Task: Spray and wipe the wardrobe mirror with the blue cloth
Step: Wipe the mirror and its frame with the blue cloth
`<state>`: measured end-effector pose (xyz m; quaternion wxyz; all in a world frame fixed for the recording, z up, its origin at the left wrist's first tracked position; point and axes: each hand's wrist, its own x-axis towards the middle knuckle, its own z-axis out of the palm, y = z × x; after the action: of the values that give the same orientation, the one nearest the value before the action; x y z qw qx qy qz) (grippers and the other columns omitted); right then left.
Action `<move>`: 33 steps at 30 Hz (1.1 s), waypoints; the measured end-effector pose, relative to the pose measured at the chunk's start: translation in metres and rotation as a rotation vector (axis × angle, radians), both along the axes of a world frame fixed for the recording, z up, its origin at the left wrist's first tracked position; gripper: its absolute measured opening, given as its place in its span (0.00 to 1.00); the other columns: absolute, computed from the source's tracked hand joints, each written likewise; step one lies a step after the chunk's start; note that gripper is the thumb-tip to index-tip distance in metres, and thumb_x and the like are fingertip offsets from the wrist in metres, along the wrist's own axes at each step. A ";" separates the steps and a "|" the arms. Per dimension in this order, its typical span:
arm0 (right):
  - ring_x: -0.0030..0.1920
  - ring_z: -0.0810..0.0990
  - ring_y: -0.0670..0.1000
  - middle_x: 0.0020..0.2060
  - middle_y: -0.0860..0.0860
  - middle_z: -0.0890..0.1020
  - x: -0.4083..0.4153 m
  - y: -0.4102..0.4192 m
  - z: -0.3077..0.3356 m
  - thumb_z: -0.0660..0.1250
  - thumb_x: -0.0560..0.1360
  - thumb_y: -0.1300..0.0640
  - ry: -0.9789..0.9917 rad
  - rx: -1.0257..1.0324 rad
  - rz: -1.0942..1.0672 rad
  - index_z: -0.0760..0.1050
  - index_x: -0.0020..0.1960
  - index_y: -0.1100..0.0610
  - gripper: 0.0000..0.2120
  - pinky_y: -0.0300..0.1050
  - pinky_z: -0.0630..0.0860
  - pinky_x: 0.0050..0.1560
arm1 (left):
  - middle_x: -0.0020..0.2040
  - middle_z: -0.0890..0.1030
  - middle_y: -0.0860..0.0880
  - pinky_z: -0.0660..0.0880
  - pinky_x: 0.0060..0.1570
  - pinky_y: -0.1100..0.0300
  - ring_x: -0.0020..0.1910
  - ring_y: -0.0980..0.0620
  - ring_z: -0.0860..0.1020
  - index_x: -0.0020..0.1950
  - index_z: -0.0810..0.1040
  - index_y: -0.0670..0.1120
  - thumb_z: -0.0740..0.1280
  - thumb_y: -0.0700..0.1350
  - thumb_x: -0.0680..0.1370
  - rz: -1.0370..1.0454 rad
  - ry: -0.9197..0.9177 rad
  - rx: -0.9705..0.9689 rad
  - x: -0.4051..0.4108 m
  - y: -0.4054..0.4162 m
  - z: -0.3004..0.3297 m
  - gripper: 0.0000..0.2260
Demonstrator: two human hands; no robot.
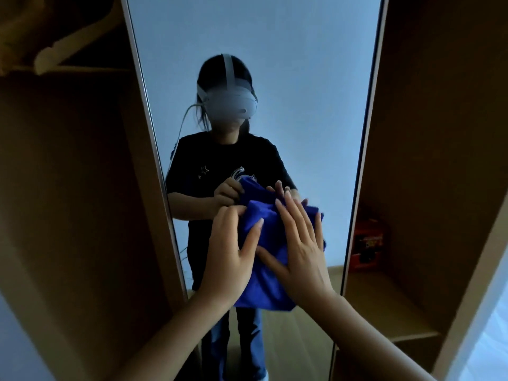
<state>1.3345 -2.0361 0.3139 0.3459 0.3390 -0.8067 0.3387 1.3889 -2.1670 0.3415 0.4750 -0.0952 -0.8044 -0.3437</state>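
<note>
The wardrobe mirror (275, 50) is a tall narrow panel straight ahead, and it reflects me holding the cloth. The blue cloth (264, 284) is bunched against the lower middle of the glass. My left hand (228, 257) grips the cloth's left side, its fingers curled over the top edge and its thumb lying on the fabric. My right hand (299, 257) lies flat on the cloth with straight fingers, pressing it to the mirror. No spray bottle is in view.
Open brown wardrobe compartments flank the mirror. A pale hanger (63, 48) hangs at the upper left. An orange box (367, 244) stands at the back of a shelf (384, 306) on the right. A pale wall edge shows at the far lower right.
</note>
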 end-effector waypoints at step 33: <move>0.52 0.79 0.49 0.48 0.42 0.79 0.005 0.011 0.058 0.73 0.72 0.63 -0.102 -0.464 0.009 0.72 0.54 0.46 0.18 0.45 0.76 0.51 | 0.50 0.75 0.47 0.65 0.49 0.56 0.50 0.47 0.70 0.53 0.75 0.45 0.67 0.49 0.78 0.311 0.197 -0.206 0.000 -0.033 0.051 0.09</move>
<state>1.3399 -2.0249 0.3723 0.3716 0.2366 -0.7221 0.5334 1.3888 -2.1997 0.3927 0.5864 -0.0511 -0.7901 -0.1713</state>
